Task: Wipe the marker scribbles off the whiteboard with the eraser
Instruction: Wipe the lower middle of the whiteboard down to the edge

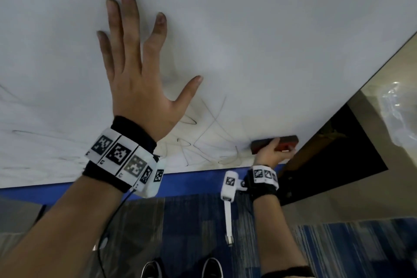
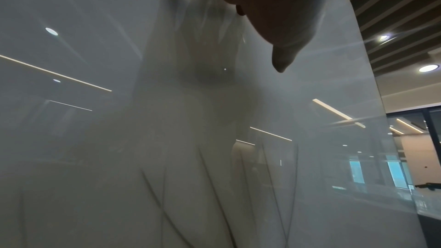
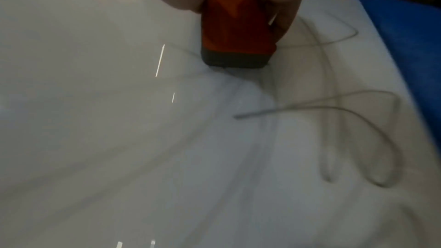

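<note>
A large whiteboard [image 1: 248,29] fills the head view, with thin black marker scribbles [image 1: 209,133] along its lower part. My left hand [image 1: 135,70] lies flat on the board with fingers spread, above and left of the scribbles. Low on the board near its right edge, my right hand [image 1: 272,153] grips a red eraser [image 1: 287,142] whose dark felt presses on the surface. In the right wrist view the eraser [image 3: 235,31] sits on the board [image 3: 119,120] beside looping scribbles [image 3: 346,112]. The left wrist view shows my thumb [image 2: 284,57] against the glossy board [image 2: 119,139].
A blue strip [image 1: 191,184] runs under the board's bottom edge. Below lies blue and grey carpet [image 1: 191,232] with my shoes [image 1: 212,267]. To the right of the board's edge is a dark opening [image 1: 338,153] and a beige wall [image 1: 383,187].
</note>
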A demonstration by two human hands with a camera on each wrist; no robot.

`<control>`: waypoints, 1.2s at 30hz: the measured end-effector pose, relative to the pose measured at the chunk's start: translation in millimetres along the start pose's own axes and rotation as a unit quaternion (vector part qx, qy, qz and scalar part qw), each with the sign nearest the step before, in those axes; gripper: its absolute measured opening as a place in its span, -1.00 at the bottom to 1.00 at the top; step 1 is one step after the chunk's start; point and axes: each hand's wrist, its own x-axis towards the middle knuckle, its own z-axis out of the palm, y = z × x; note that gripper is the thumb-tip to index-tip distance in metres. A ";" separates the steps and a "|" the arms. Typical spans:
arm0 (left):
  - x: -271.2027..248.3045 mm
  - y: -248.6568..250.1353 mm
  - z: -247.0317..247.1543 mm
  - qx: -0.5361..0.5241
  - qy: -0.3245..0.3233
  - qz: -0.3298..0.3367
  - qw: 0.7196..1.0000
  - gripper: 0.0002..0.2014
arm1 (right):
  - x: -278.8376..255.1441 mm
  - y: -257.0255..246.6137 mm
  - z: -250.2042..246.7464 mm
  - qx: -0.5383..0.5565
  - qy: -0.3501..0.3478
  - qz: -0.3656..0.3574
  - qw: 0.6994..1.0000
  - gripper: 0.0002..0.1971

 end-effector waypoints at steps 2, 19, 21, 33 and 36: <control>-1.5 -2.9 2.1 0.001 0.003 0.009 1.000 -0.16 | -16.8 9.4 -1.9 -0.041 -0.028 0.017 0.999 -0.53; -8.6 -10.6 3.0 -0.025 0.006 0.014 1.000 -0.15 | -108.4 -48.2 20.1 -0.099 -0.104 -0.373 0.917 -0.55; -8.8 -11.8 4.6 -0.023 0.006 0.019 1.000 -0.16 | -97.4 -27.9 15.2 -0.082 -0.082 -0.302 0.946 -0.52; -13.2 -16.4 12.9 -0.025 0.009 0.020 0.999 -0.17 | -69.4 2.9 15.7 0.060 -0.064 0.209 0.974 -0.47; -12.9 -14.9 15.4 -0.030 0.004 0.018 0.999 -0.16 | -128.3 -26.0 21.6 0.004 -0.106 -0.121 0.987 -0.55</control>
